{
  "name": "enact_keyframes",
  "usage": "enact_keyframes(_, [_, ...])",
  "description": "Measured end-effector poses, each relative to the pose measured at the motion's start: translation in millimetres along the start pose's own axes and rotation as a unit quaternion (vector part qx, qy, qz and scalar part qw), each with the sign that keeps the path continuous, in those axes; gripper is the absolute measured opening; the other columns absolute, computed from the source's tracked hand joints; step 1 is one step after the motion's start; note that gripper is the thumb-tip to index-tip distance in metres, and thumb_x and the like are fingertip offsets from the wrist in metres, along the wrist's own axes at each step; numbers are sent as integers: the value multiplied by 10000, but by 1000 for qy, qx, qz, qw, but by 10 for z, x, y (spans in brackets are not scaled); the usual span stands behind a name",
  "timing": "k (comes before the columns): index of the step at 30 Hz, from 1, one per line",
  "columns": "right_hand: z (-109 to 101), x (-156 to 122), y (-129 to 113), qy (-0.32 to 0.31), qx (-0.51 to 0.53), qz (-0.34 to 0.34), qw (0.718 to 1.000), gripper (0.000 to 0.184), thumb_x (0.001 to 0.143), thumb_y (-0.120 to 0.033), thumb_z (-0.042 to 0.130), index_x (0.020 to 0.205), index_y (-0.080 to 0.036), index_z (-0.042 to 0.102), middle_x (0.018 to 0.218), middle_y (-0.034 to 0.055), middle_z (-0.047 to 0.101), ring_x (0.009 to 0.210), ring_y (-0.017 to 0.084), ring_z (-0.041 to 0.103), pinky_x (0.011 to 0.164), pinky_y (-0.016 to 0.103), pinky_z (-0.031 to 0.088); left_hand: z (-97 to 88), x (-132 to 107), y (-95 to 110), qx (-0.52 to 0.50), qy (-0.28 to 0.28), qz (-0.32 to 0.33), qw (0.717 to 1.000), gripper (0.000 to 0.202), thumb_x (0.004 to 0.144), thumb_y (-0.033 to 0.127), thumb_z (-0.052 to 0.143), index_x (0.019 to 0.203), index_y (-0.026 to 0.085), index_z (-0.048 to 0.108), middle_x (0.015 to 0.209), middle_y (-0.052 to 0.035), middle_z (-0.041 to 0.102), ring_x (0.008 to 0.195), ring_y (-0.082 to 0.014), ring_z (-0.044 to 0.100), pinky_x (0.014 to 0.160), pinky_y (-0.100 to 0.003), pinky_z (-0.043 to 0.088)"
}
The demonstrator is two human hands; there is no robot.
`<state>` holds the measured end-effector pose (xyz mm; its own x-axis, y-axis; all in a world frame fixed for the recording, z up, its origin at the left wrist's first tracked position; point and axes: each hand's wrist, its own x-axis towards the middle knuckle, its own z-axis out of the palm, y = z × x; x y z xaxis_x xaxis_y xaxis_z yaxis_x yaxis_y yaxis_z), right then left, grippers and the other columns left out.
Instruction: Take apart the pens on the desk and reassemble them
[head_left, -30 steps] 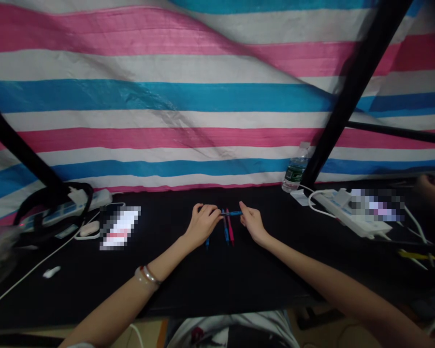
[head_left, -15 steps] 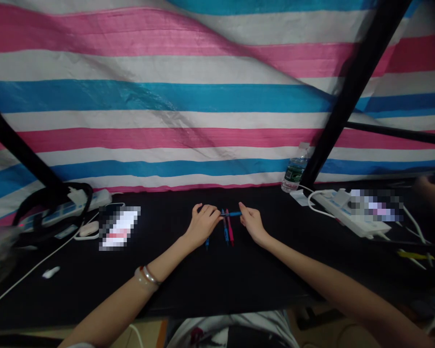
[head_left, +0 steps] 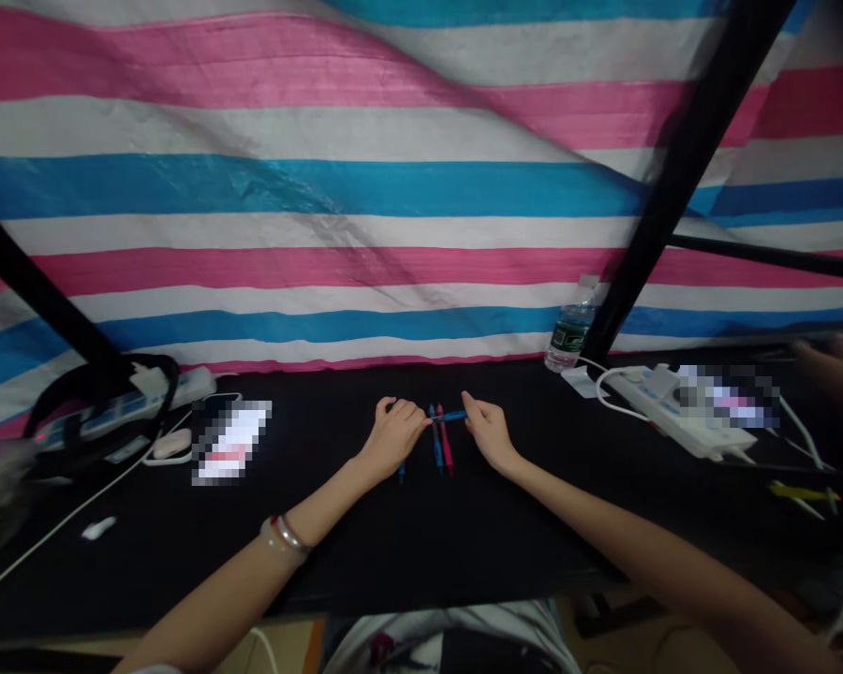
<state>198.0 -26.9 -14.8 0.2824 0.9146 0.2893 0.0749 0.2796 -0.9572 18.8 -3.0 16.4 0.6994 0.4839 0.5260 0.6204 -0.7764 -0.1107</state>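
Held level between both hands: a blue pen (head_left: 450,417), its right end pinched firmly in the right hand (head_left: 488,432), its left end just at the curled fingertips of the left hand (head_left: 393,435), with no telling how firm that grip is. Just below, on a black tabletop (head_left: 323,562): a second blue pen (head_left: 436,442) beside a red pen (head_left: 447,442), plus the tip of a third blue pen (head_left: 402,471) showing under the left hand.

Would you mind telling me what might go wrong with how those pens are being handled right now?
The crosswise blue pen, held at its ends by the left hand and right hand, might slip and knock the red pen and lengthwise blue pen right under it out of line.
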Motion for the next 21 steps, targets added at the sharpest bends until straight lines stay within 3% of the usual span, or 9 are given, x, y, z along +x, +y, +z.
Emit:
enact_keyframes(8, [-17,-37,-99,-11,-26,-52,998,471,818,-507,444,478,-190,363,453,-49,318,440,81,297,440,224,253,-10,-6,-23,-34,10,-9,999,283,922,256,311,780,174,542,774,-28,575,762,-156,505,881,-382,263])
enact_keyframes(17, [-4,45,21,-44,-49,-76,995,302,801,-451,495,648,-192,470,565,-46,375,501,98,334,473,216,276,22,-1,-78,-4,17,-34,999,295,921,274,317,755,173,540,745,-27,588,744,-164,509,851,-384,276])
enact_keyframes(21, [-46,62,32,-46,-133,-118,983,272,847,-400,443,709,-188,541,605,-16,467,561,124,413,538,232,335,18,2,-74,-1,26,-30,999,297,918,276,327,750,175,551,739,-36,591,743,-173,519,847,-390,287])
